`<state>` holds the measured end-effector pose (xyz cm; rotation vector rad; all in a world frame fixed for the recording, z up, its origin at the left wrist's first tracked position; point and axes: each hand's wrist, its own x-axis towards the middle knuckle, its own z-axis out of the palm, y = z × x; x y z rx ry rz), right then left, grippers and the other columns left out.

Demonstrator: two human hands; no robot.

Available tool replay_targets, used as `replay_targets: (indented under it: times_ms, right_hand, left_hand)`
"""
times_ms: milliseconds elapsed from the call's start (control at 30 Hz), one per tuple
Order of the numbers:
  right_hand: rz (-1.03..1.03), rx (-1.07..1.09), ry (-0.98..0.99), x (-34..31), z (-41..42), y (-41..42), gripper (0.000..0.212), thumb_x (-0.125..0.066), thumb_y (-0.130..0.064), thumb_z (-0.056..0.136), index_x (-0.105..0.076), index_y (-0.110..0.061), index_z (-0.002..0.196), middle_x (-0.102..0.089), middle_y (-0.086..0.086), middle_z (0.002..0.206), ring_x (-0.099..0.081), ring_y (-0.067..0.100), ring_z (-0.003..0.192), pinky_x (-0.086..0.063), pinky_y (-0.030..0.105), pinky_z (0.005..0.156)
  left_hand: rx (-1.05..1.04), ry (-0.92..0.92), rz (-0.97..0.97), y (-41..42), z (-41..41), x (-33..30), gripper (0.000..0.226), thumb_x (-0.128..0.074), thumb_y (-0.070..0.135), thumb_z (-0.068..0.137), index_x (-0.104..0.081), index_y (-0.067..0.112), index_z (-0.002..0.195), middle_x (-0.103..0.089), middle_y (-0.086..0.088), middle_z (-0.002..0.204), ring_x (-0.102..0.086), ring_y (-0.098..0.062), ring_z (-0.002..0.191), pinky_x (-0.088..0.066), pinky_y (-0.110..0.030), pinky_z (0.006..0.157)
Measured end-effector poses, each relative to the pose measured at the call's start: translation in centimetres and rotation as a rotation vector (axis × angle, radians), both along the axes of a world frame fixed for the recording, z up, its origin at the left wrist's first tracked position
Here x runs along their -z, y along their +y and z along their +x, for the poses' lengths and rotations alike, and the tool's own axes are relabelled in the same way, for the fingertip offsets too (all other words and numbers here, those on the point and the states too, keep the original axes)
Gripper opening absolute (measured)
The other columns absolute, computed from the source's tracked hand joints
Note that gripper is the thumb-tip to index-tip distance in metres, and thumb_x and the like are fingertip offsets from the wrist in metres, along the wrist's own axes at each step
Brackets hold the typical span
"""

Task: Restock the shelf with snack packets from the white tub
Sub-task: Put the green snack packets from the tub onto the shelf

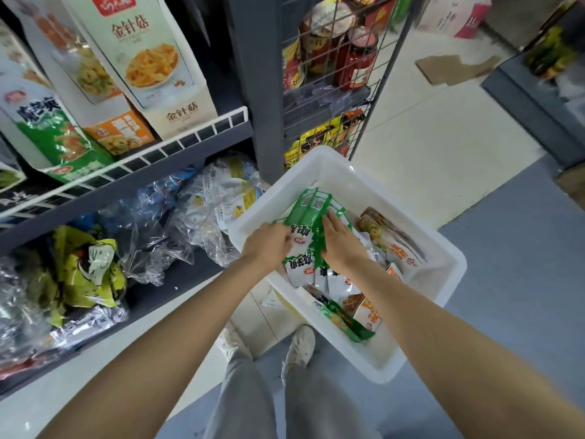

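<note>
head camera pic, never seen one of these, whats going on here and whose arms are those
There is no robot here. The camera sits on a person's head and looks down, so the arms are their own. Both hands reach into a white tub on the floor beside a shop shelf. The left hand and right hand together grip a bunch of green snack packets. More packets, green and orange, lie loose in the tub. The shelf carries snack boxes above and plastic-wrapped bundles below.
</note>
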<state>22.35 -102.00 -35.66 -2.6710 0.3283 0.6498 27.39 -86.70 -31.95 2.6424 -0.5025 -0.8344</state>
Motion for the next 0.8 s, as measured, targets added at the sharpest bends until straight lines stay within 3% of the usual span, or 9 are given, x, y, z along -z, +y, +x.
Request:
replay_targets:
  times_ms: [133,200,300,433,500,633,800]
  right_hand:
    - [-0.009,0.055,-0.011,-0.5,0.6,0.4,0.079,-0.057,-0.016,0.089,-0.007,-0.015,0.15,-0.01,0.008,0.157,-0.023,0.03,0.141,-0.036,0.048,0.108]
    - [-0.042,0.086,-0.04,-0.8,0.9,1.0,0.077,-0.057,-0.021,0.09,-0.008,-0.02,0.15,-0.009,0.01,0.156,-0.017,0.032,0.142,-0.034,0.051,0.109]
    - [-0.158,-0.032,-0.105,-0.9,1.5,2.0,0.067,-0.048,-0.035,0.094,-0.012,-0.021,0.149,-0.003,0.007,0.158,0.0,0.026,0.146,-0.012,0.052,0.115]
    - [-0.289,-0.225,-0.052,-0.5,2.0,3.4,0.073,-0.043,-0.055,0.091,-0.018,-0.017,0.148,-0.008,0.006,0.157,-0.005,0.024,0.146,0.0,0.053,0.114]
    - [-0.32,-0.245,-0.032,-0.5,2.0,3.8,0.08,-0.053,-0.056,0.085,-0.024,-0.013,0.145,-0.019,0.011,0.154,-0.016,0.026,0.143,-0.004,0.055,0.114]
    - [-0.409,-0.315,-0.077,-0.8,2.3,4.1,0.068,-0.057,-0.051,0.086,-0.033,-0.017,0.14,-0.044,0.016,0.136,-0.042,0.032,0.129,-0.014,0.06,0.113]
    - [-0.425,-0.3,-0.05,-0.4,2.4,4.9,0.071,-0.059,-0.054,0.082,-0.034,-0.02,0.139,-0.032,0.02,0.142,-0.033,0.038,0.131,-0.02,0.064,0.108]
  left_hand:
    - [-0.098,-0.18,-0.004,1.6,0.6,-2.0,0.034,-0.039,0.007,0.094,-0.059,0.012,0.122,-0.063,-0.017,0.097,-0.059,-0.034,0.085,-0.043,-0.035,0.065]
    - [-0.179,-0.23,-0.06,2.6,1.1,-2.6,0.037,-0.04,0.009,0.095,-0.056,0.017,0.127,-0.064,-0.015,0.085,-0.058,-0.033,0.073,-0.045,-0.036,0.06]
    - [-0.261,-0.253,-0.163,4.1,1.5,-3.1,0.029,-0.043,0.013,0.096,-0.059,0.016,0.119,-0.064,-0.012,0.073,-0.058,-0.029,0.063,-0.052,-0.039,0.06]
    - [-0.294,-0.297,-0.236,5.7,2.1,-3.3,0.019,-0.051,0.021,0.095,-0.063,0.015,0.109,-0.071,-0.01,0.08,-0.066,-0.028,0.073,-0.055,-0.042,0.064]
    - [-0.338,-0.274,-0.293,6.2,2.4,-3.4,0.016,-0.057,0.022,0.093,-0.066,0.014,0.103,-0.073,-0.007,0.087,-0.068,-0.025,0.08,-0.056,-0.04,0.069]
    - [-0.473,-0.195,-0.411,7.1,2.9,-3.8,0.011,-0.066,0.022,0.087,-0.07,0.014,0.092,-0.072,-0.003,0.092,-0.067,-0.013,0.086,-0.05,-0.023,0.074]
    - [-0.538,-0.17,-0.498,8.4,2.7,-4.2,0.005,-0.066,0.018,0.086,-0.07,0.014,0.088,-0.071,0.0,0.086,-0.066,-0.01,0.081,-0.049,-0.019,0.068]
